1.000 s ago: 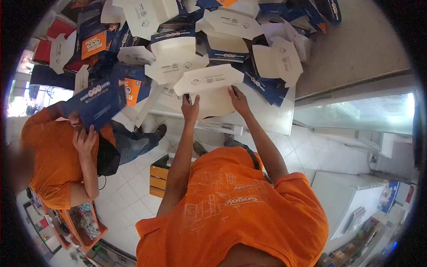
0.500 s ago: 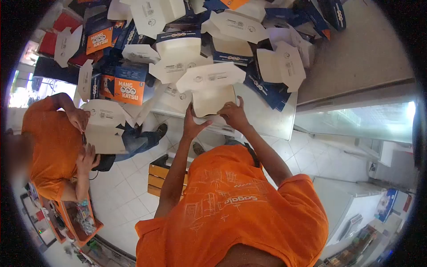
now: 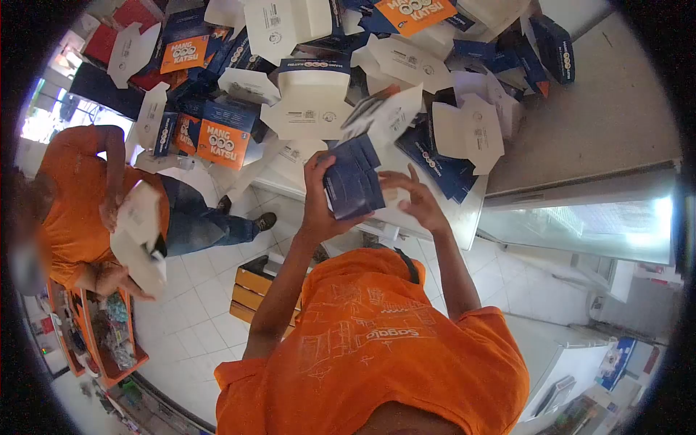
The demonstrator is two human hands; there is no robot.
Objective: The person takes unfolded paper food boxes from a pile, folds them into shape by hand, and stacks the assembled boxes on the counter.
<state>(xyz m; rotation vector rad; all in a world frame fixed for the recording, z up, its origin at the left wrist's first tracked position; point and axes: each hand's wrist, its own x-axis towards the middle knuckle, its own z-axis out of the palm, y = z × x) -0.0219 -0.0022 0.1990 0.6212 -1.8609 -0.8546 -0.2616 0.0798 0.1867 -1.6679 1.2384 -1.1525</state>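
Note:
My left hand [image 3: 319, 203] grips a dark blue cardboard food box [image 3: 354, 180] by its left side, above the table's front edge. The box is tilted, so a navy outer face shows; its white-lined lid [image 3: 399, 116] stands up at the far end, smeared by motion. Just right of the box is my right hand [image 3: 419, 203], fingers spread and holding nothing. Whether a fingertip touches the box I cannot tell. Beyond my hands lies an open white-lined box [image 3: 308, 116] with a navy edge.
Several folded boxes are heaped across the table [image 3: 453, 217], including an orange-and-navy box [image 3: 221, 143]. At left, a co-worker in an orange shirt [image 3: 76, 196] handles a white carton [image 3: 138, 239]. A wooden crate [image 3: 250, 293] stands on the tiled floor [image 3: 196, 319].
The box has turned from showing its white inside to showing its navy outside. My right hand has come off its edge and opened. The co-worker's carton has tipped and moved lower.

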